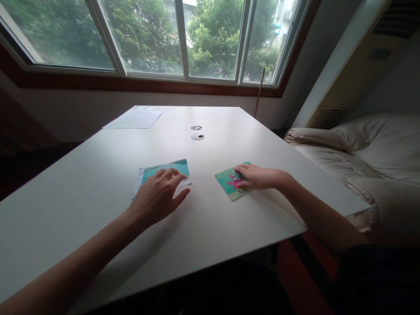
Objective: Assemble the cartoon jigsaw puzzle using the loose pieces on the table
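My left hand [162,190] is over a teal picture sheet [181,166] with white paper edges, left of the table's middle. Its fingers are apart and slightly bent; whether the fingertips press on the sheet is hard to tell. My right hand [259,176] rests on the right part of a small green card [229,189] with a pink figure printed on it. Thumb and fingers are spread over the card's face, hiding its right side. Both printed pieces appear to lie flat on the white table [203,227], with a gap between them.
White papers [138,119] lie at the table's far left corner. Two round inserts [197,137] are set in the tabletop toward the back. A cream leather sofa [387,144] stands to the right. Behind the table, a thin stick [260,92] leans near the window.
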A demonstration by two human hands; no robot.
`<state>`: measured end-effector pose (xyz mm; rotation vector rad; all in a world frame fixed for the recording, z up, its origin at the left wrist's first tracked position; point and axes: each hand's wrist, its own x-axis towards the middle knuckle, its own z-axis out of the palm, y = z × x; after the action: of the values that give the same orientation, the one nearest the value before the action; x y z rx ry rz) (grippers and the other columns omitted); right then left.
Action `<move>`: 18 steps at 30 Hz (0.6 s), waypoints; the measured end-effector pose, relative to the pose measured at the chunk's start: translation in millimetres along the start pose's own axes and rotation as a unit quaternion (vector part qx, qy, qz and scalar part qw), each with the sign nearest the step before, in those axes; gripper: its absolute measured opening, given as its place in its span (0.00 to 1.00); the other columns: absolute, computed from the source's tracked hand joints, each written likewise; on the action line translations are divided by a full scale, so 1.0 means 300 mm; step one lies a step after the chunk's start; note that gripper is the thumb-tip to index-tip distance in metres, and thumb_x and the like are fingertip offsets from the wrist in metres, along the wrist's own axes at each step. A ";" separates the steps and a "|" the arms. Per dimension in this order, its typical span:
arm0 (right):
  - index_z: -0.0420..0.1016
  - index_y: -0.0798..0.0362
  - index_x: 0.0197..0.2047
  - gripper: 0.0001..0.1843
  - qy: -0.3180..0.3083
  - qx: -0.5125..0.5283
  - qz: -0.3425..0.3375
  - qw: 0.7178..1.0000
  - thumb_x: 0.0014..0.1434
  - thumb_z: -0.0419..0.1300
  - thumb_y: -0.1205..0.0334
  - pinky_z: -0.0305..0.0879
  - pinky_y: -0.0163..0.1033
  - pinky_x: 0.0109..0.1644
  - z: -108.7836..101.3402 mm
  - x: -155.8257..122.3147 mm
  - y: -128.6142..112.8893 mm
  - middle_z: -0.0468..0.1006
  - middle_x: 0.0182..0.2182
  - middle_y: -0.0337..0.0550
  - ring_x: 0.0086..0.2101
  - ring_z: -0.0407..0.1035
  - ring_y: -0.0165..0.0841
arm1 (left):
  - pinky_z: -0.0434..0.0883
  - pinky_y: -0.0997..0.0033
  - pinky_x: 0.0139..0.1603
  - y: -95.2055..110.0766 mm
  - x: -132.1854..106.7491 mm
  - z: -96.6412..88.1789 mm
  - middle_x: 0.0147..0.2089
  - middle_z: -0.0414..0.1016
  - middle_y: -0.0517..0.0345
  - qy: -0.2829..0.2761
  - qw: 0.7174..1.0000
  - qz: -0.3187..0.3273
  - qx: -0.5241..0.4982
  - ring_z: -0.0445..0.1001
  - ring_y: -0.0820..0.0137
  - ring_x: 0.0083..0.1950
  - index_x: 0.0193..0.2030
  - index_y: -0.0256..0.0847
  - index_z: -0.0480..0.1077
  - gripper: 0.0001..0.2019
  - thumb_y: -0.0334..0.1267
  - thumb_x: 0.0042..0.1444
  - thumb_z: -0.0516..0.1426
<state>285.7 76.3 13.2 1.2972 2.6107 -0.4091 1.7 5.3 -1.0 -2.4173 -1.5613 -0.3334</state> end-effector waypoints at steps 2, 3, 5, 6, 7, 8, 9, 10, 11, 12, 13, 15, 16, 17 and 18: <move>0.59 0.62 0.56 0.34 -0.018 0.001 0.037 0.999 0.52 0.54 0.47 0.57 0.41 0.53 -0.032 0.003 0.105 0.61 0.54 0.58 0.51 0.59 0.44 | 0.67 0.59 0.39 -0.020 -0.001 -0.005 0.48 0.66 0.47 -0.024 0.999 -0.026 0.022 0.67 0.56 0.45 0.48 0.39 0.67 0.19 0.47 0.55 0.47; 0.60 0.61 0.55 0.34 -0.024 -0.003 0.060 0.998 0.50 0.55 0.47 0.57 0.41 0.52 -0.045 0.002 0.159 0.62 0.53 0.57 0.51 0.59 0.44 | 0.67 0.59 0.38 -0.031 -0.001 -0.007 0.49 0.66 0.46 -0.040 0.998 -0.038 0.032 0.66 0.55 0.46 0.49 0.38 0.66 0.20 0.47 0.55 0.46; 0.61 0.60 0.55 0.36 -0.035 -0.006 0.119 0.992 0.47 0.58 0.47 0.58 0.41 0.52 -0.063 -0.006 0.265 0.64 0.52 0.57 0.49 0.61 0.45 | 0.67 0.59 0.37 -0.055 -0.002 -0.009 0.50 0.65 0.46 -0.070 0.994 -0.063 0.047 0.66 0.54 0.46 0.51 0.38 0.65 0.23 0.49 0.54 0.46; 0.61 0.60 0.56 0.38 -0.036 0.000 0.150 0.988 0.46 0.59 0.47 0.58 0.41 0.51 -0.068 -0.013 0.317 0.64 0.52 0.55 0.49 0.62 0.45 | 0.67 0.58 0.37 -0.066 -0.003 -0.009 0.50 0.64 0.46 -0.083 0.992 -0.075 0.053 0.66 0.53 0.47 0.52 0.38 0.64 0.24 0.49 0.54 0.45; 0.61 0.58 0.56 0.39 -0.034 0.009 0.175 0.984 0.44 0.61 0.47 0.59 0.41 0.51 -0.071 -0.021 0.367 0.65 0.52 0.53 0.48 0.63 0.45 | 0.67 0.58 0.37 -0.078 -0.004 -0.010 0.51 0.64 0.45 -0.093 0.990 -0.084 0.058 0.66 0.53 0.47 0.52 0.38 0.64 0.24 0.50 0.54 0.44; 0.62 0.57 0.55 0.39 -0.026 0.017 0.198 0.980 0.42 0.61 0.46 0.59 0.41 0.51 -0.071 -0.030 0.413 0.66 0.52 0.52 0.48 0.63 0.45 | 0.67 0.57 0.37 -0.088 -0.005 -0.012 0.51 0.63 0.44 -0.103 0.989 -0.090 0.063 0.66 0.53 0.47 0.52 0.38 0.64 0.25 0.51 0.54 0.44; 0.63 0.57 0.55 0.40 -0.013 0.026 0.222 0.975 0.41 0.62 0.45 0.60 0.41 0.51 -0.069 -0.039 0.455 0.65 0.52 0.51 0.48 0.63 0.46 | 0.67 0.57 0.36 -0.098 -0.006 -0.013 0.51 0.63 0.44 -0.111 0.987 -0.094 0.068 0.66 0.53 0.47 0.51 0.38 0.65 0.25 0.51 0.54 0.43; 0.63 0.56 0.55 0.40 -0.004 0.037 0.233 0.972 0.40 0.62 0.45 0.60 0.40 0.50 -0.066 -0.047 0.492 0.65 0.53 0.51 0.49 0.63 0.45 | 0.68 0.57 0.35 -0.108 -0.008 -0.015 0.51 0.63 0.43 -0.117 0.986 -0.096 0.073 0.66 0.53 0.46 0.50 0.38 0.66 0.25 0.52 0.54 0.42; 0.63 0.56 0.55 0.41 0.000 0.047 0.241 0.969 0.40 0.62 0.44 0.60 0.40 0.50 -0.062 -0.054 0.523 0.64 0.53 0.51 0.49 0.62 0.45 | 0.68 0.57 0.34 -0.116 -0.010 -0.017 0.50 0.64 0.43 -0.120 0.985 -0.099 0.076 0.66 0.52 0.45 0.49 0.39 0.67 0.25 0.53 0.54 0.42; 0.62 0.57 0.56 0.42 0.005 0.053 0.244 0.968 0.40 0.62 0.44 0.60 0.40 0.51 -0.058 -0.060 0.546 0.64 0.53 0.51 0.49 0.62 0.45 | 0.68 0.58 0.34 -0.123 -0.012 -0.019 0.49 0.64 0.43 -0.121 0.984 -0.104 0.079 0.67 0.53 0.45 0.47 0.39 0.67 0.25 0.53 0.54 0.42; 0.62 0.57 0.56 0.42 0.007 0.057 0.243 0.968 0.40 0.62 0.44 0.60 0.41 0.51 -0.054 -0.063 0.563 0.64 0.53 0.51 0.49 0.62 0.45 | 0.68 0.58 0.33 -0.128 -0.013 -0.020 0.48 0.65 0.43 -0.122 0.983 -0.109 0.080 0.67 0.53 0.44 0.46 0.39 0.68 0.25 0.54 0.54 0.42; 0.62 0.57 0.56 0.42 0.010 0.059 0.236 0.970 0.39 0.62 0.45 0.59 0.41 0.52 -0.048 -0.065 0.579 0.64 0.53 0.51 0.50 0.61 0.46 | 0.67 0.59 0.31 -0.135 -0.017 -0.020 0.45 0.67 0.43 -0.132 0.982 -0.113 0.077 0.68 0.53 0.42 0.43 0.40 0.69 0.25 0.54 0.53 0.42; 0.63 0.57 0.55 0.42 0.011 0.061 0.232 0.971 0.39 0.62 0.45 0.59 0.42 0.52 -0.046 -0.065 0.580 0.64 0.53 0.51 0.50 0.61 0.46 | 0.67 0.59 0.31 -0.137 -0.018 -0.019 0.44 0.68 0.43 -0.142 0.981 -0.113 0.074 0.69 0.53 0.41 0.43 0.40 0.69 0.25 0.54 0.54 0.42; 0.63 0.57 0.55 0.42 0.012 0.064 0.229 0.971 0.39 0.63 0.46 0.59 0.42 0.52 -0.045 -0.064 0.578 0.64 0.53 0.51 0.50 0.61 0.46 | 0.67 0.59 0.30 -0.137 -0.020 -0.017 0.43 0.68 0.43 -0.153 0.979 -0.111 0.070 0.69 0.53 0.41 0.43 0.40 0.69 0.25 0.54 0.54 0.42; 0.63 0.57 0.55 0.42 0.013 0.068 0.227 0.971 0.38 0.63 0.47 0.59 0.41 0.52 -0.044 -0.063 0.575 0.65 0.53 0.51 0.50 0.61 0.46 | 0.67 0.59 0.31 -0.137 -0.021 -0.015 0.43 0.68 0.43 -0.163 0.979 -0.108 0.064 0.69 0.53 0.41 0.44 0.40 0.68 0.25 0.54 0.54 0.42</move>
<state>434.6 166.1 4.2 1.8923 2.2336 -0.4956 -38.4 14.9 4.5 -2.2928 -1.9241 0.1336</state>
